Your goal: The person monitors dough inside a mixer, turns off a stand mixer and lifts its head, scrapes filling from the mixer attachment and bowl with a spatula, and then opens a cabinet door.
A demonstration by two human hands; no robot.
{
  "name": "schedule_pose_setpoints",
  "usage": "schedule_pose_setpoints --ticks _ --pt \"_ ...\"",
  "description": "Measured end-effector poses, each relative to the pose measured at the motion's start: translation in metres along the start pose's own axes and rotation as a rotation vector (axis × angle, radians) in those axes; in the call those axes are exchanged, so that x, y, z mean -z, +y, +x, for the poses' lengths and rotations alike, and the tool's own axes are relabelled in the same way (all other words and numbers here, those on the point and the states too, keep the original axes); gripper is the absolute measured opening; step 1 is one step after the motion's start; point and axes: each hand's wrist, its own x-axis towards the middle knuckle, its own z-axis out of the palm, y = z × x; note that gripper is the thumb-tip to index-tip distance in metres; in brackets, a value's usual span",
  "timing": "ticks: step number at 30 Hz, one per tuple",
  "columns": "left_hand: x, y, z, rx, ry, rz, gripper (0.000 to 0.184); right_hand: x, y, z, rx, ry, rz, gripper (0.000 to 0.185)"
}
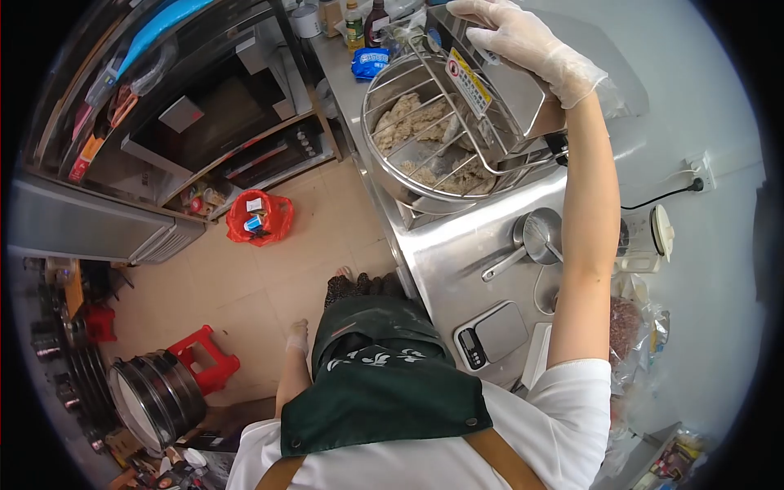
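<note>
My right hand (523,41), in a thin clear glove, rests against the top of a steel dough mixer (523,98), its fingers stretched out. Under the mixer's head sits a metal bowl (388,175) covered by a wire guard (425,151). Through the bars I see rough, crumbly dough (412,118) in separate lumps. Low at my side, away from the counter, hangs my left hand (297,336), also gloved. Its fingers look loosely extended, and nothing shows in them.
On the steel counter (449,245) are a digital scale (492,333), a small saucepan (541,235) and a blue packet (370,63). A red bag-lined bin (260,218) and a red stool (204,357) stand on the floor. A plugged-in cord (661,198) runs along the wall.
</note>
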Motion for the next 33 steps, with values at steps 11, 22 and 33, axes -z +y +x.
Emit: schedule_pose_setpoints --ticks 11,22,33 --pt "0.046 -0.08 -0.008 0.201 0.051 -0.156 0.045 0.01 -0.047 0.005 -0.104 -0.085 0.045 0.049" --pt "0.113 -0.113 0.023 0.226 0.124 -0.42 0.041 -0.023 0.01 0.05 -0.121 0.002 -0.251 0.028" --pt "0.187 -0.167 0.024 0.423 0.437 -0.566 0.057 -0.249 -0.037 0.095 -0.151 0.565 -1.445 0.046"
